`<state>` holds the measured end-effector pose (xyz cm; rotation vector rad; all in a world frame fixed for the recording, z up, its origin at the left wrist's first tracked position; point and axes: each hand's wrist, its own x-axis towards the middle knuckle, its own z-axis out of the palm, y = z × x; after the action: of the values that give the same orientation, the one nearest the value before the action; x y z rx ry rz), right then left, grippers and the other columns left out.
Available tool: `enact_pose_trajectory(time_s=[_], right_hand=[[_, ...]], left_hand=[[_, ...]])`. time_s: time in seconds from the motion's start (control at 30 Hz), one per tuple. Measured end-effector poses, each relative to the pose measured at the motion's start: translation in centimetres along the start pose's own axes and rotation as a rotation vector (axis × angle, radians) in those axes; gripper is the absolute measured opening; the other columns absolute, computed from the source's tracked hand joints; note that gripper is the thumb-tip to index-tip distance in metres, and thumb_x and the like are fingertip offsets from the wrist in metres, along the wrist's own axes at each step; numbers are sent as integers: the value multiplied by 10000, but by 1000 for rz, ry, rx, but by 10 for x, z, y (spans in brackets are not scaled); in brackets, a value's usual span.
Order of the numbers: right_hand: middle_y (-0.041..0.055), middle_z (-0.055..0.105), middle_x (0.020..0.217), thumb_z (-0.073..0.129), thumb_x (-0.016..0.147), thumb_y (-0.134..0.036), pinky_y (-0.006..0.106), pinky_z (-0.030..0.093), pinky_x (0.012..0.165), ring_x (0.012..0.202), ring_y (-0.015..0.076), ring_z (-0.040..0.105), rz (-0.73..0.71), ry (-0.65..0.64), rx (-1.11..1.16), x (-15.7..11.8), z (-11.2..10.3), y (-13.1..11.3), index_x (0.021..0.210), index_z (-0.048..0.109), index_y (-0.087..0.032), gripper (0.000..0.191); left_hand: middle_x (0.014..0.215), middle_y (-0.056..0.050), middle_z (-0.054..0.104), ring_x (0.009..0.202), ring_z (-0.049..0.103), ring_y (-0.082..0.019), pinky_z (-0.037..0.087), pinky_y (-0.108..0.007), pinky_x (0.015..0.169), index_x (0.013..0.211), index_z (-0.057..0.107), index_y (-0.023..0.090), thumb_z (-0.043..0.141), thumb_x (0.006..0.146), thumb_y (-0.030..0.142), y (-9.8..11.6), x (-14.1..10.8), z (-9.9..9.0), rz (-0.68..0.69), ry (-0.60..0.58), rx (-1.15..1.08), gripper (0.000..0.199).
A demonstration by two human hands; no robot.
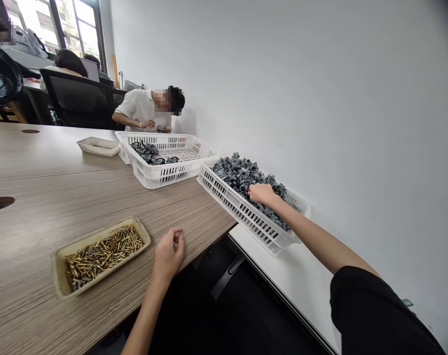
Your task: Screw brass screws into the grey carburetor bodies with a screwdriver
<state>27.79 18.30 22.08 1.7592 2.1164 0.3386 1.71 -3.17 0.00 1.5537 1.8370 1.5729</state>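
My right hand [261, 193] reaches into a white slatted basket [242, 214] heaped with grey metal fittings [242, 172]. Its fingers are closed, and a small bit of red shows at the fingertips; what it belongs to is hidden. Near the table's edge rests my left hand [167, 254], fingers loosely bent and thumb a little apart, with nothing visible in it. To the left of that hand sits a cream tray [57, 273] full of brass-coloured pins [105, 254], some of them grey.
A second white basket [150, 178] behind holds dark metal parts [150, 153] at its left end. Beside it is a shallow tray [98, 147]. A co-worker in a white shirt [138, 106] sits beyond. The baskets stand along a white wall [283, 88]; a fan [2, 76] is far left.
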Motion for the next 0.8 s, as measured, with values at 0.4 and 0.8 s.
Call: enact_pose_trajectory(time_s=[0.4,0.8], right_hand=[[86,660,1160,560,1001,-471,412,552,877,984,196,652,17,-72,69,-4,15,18,1211,631,-166,376],[60,661,1063,573,996,-464,349,559,780,867,160,643,-5,-39,295,8,43,45,1157,635,-158,351]], left_hand=[[826,-22,669,756,652,-193,518,-332,747,1073,616,209,475,952,315,-1,0,1,16,3,-11,214],[837,-20,670,764,647,-189,509,-319,740,1067,605,212,475,949,299,-2,-1,1,8,-1,-36,196]])
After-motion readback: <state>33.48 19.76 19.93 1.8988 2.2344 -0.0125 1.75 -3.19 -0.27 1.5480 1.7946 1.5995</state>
